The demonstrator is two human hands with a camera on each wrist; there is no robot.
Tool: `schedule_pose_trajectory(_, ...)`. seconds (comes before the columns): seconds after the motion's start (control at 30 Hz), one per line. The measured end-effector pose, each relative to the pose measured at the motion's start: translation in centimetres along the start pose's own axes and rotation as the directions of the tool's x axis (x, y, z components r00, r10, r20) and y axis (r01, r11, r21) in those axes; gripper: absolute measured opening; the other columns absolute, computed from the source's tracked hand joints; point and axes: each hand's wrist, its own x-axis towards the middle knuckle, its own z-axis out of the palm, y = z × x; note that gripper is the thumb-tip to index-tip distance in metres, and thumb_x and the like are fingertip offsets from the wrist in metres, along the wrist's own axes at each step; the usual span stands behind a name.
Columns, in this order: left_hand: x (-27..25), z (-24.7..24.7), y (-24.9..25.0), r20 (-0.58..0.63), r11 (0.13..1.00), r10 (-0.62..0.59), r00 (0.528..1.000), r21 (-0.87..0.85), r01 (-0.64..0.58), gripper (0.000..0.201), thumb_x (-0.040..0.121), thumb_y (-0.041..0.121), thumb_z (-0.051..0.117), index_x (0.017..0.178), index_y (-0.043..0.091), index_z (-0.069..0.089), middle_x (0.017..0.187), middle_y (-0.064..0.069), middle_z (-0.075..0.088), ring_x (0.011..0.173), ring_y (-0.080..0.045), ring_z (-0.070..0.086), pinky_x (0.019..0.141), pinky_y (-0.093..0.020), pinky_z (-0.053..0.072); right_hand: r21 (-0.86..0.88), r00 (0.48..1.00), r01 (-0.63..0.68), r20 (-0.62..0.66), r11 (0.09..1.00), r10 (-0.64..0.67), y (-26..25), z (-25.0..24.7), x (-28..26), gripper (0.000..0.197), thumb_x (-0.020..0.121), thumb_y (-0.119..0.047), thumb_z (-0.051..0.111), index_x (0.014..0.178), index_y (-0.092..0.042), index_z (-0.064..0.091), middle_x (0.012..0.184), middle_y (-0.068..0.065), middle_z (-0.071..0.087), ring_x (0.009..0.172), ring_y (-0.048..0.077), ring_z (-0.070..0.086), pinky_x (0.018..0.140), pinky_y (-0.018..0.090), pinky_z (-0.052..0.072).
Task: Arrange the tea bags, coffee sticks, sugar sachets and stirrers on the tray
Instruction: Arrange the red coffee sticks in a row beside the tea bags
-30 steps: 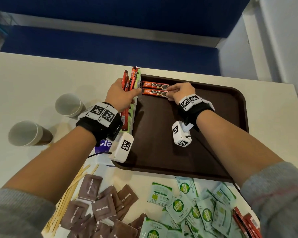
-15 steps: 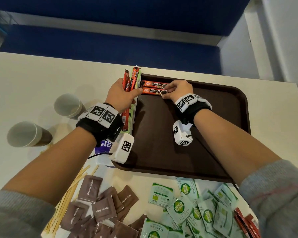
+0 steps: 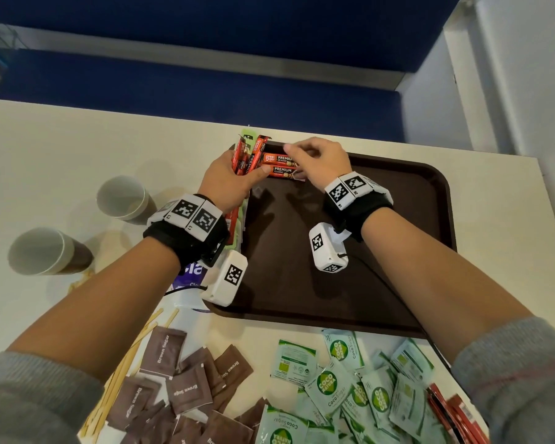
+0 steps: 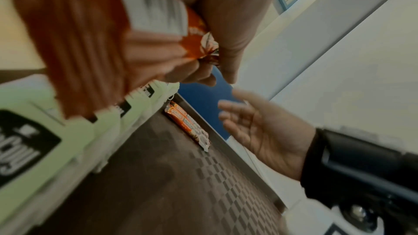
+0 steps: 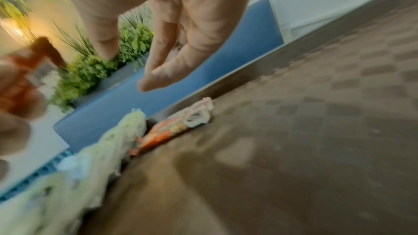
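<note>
Two red coffee sticks (image 3: pixel 281 165) lie side by side in the far left corner of the brown tray (image 3: pixel 407 213); the same sticks (image 4: pixel 189 124) (image 5: pixel 174 129) show in both wrist views. My left hand (image 3: pixel 228 181) grips a bundle of red coffee sticks (image 3: pixel 247 152) upright at the tray's left rim. Pale green tea bags (image 4: pixel 68 124) stand in a row along that rim below it. My right hand (image 3: pixel 318 158) hovers above the two laid sticks, fingers loosely bent and holding nothing.
Two paper cups (image 3: pixel 124 198) (image 3: pixel 45 251) stand on the table at the left. Near me lie wooden stirrers (image 3: pixel 119 376), brown sugar sachets (image 3: pixel 186 389), green coco sugar sachets (image 3: pixel 350 389) and more red sticks (image 3: pixel 452 415). A purple and white packet (image 3: pixel 189 277) lies under my left wrist.
My right hand has lifted off the two sticks on the tray and moved left toward the bundle. My left hand has kept hold of the bundle.
</note>
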Motion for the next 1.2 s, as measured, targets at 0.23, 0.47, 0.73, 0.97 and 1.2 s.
schedule_pose_trajectory(0.23, -0.8, 0.6, 0.3, 0.029, 0.991, 0.068, 0.997, 0.117, -0.071, 0.049, 0.082, 0.030, 0.072, 0.123, 0.013, 0.052, 0.107, -0.001, 0.061, 0.097, -0.015, 0.057, 0.085, -0.027, 0.044, 0.124, 0.974, 0.019, 0.223, 0.992, -0.046, -3.2, 0.6, -1.8, 0.022, 0.083, -0.025, 0.071, 0.099, -0.010, 0.068, 0.085, 0.003, 0.068, 0.062, 0.008, 0.065, 0.060, 0.019, 0.055)
schedule_pose_trajectory(0.47, -1.4, -0.5, 0.6, 0.012, 0.998, 0.059, 0.998, -0.016, -0.059, 0.028, 0.085, 0.033, 0.068, 0.106, 0.016, 0.061, 0.091, -0.001, 0.067, 0.074, -0.011, 0.062, 0.065, -0.017, 0.049, 0.279, 0.984, -0.008, 0.171, 0.960, -0.042, -2.5, -0.9, -2.0, 0.012, 0.081, -0.001, 0.069, 0.081, -0.011, 0.061, 0.081, 0.008, 0.064, 0.068, 0.011, 0.067, 0.056, 0.015, 0.052)
schedule_pose_trajectory(0.73, -1.2, -0.7, 0.2, -0.036, 0.993, -0.016, 0.999, -0.117, 0.012, 0.018, 0.090, 0.028, 0.063, 0.101, 0.015, 0.066, 0.081, 0.001, 0.068, 0.054, -0.004, 0.052, 0.064, -0.025, 0.045, 0.309, 0.977, -0.122, 0.204, 0.943, 0.060, -0.1, -2.0, -1.9, 0.018, 0.076, 0.001, 0.073, 0.089, -0.010, 0.066, 0.112, 0.024, 0.059, 0.101, 0.031, 0.064, 0.077, 0.030, 0.059)
schedule_pose_trajectory(0.97, -1.3, -0.2, 0.3, 0.049, 0.999, 0.016, 0.999, 0.044, -0.018, 0.017, 0.086, 0.034, 0.067, 0.096, 0.020, 0.069, 0.080, 0.003, 0.066, 0.066, -0.007, 0.055, 0.072, -0.025, 0.046, 0.358, 0.988, -0.090, 0.147, 0.930, 0.039, -1.4, -2.5, -2.0, 0.054, 0.077, 0.006, 0.070, 0.122, -0.014, 0.049, 0.100, 0.015, 0.061, 0.093, 0.026, 0.067, 0.080, 0.035, 0.058)
schedule_pose_trajectory(1.2, -0.8, 0.1, 1.9, 0.061, 0.991, 0.119, 0.991, 0.053, -0.122, 0.024, 0.082, 0.038, 0.070, 0.102, 0.024, 0.072, 0.093, 0.003, 0.072, 0.089, -0.012, 0.066, 0.090, -0.034, 0.051, -0.305, 0.919, 0.240, 0.378, 0.922, -0.114, -3.7, -1.5, -2.9, 0.089, 0.069, -0.003, 0.075, 0.143, -0.022, 0.029, 0.077, -0.001, 0.069, 0.072, 0.010, 0.065, 0.074, 0.022, 0.052)
